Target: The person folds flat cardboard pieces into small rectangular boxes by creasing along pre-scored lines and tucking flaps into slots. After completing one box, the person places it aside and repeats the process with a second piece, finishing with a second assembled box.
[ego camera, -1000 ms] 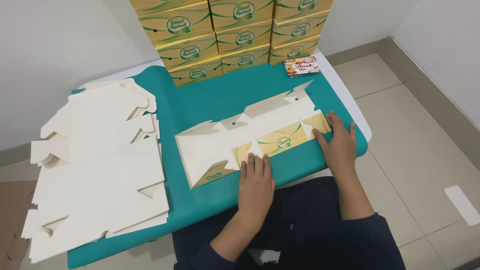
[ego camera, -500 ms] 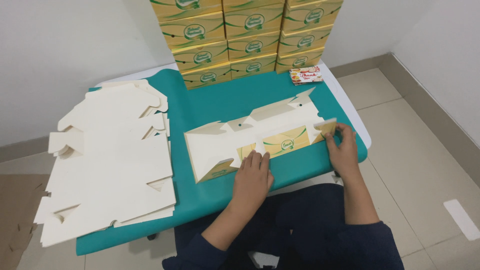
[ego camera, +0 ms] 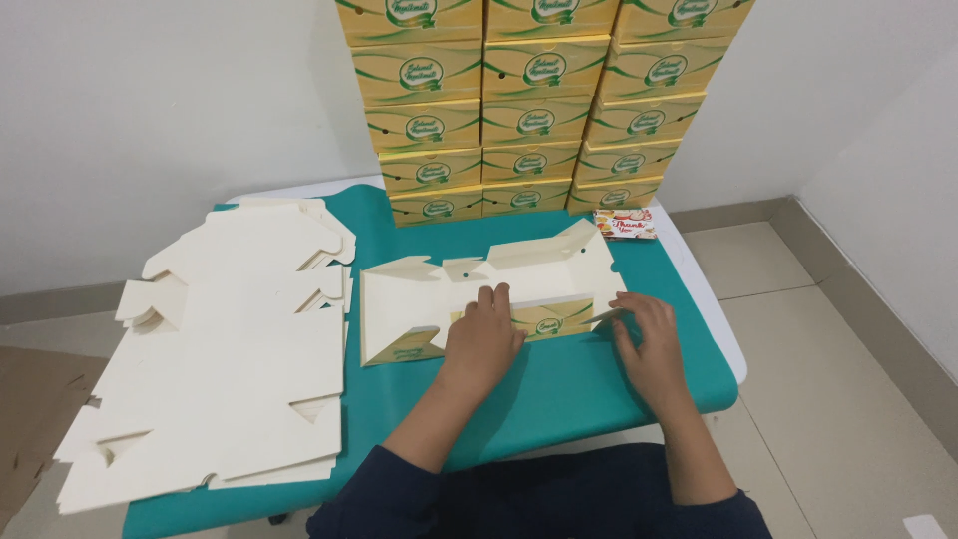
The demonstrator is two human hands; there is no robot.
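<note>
On the teal-covered tabletop (ego camera: 559,399) a flat, die-cut cardboard box blank (ego camera: 479,284) is lying, matte cream inside, its folded near strip showing glossy yellow print. Left hand (ego camera: 484,334) is pressing it flat, fingers together; right hand (ego camera: 649,339) is pinching its right flap, fingertips partly hiding it. Left, a stack of blanks (ego camera: 215,359) is overhanging. Behind, yellow boxes (ego camera: 539,100) are cut off above.

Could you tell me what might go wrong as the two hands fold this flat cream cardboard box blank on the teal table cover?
The left hand presses flat on the cream cardboard box blank while the right hand works its end flap; uneven pressure might crease it off the score line. The pile of flat cream blanks overhangs the teal table cover and could slide off if nudged.
</note>
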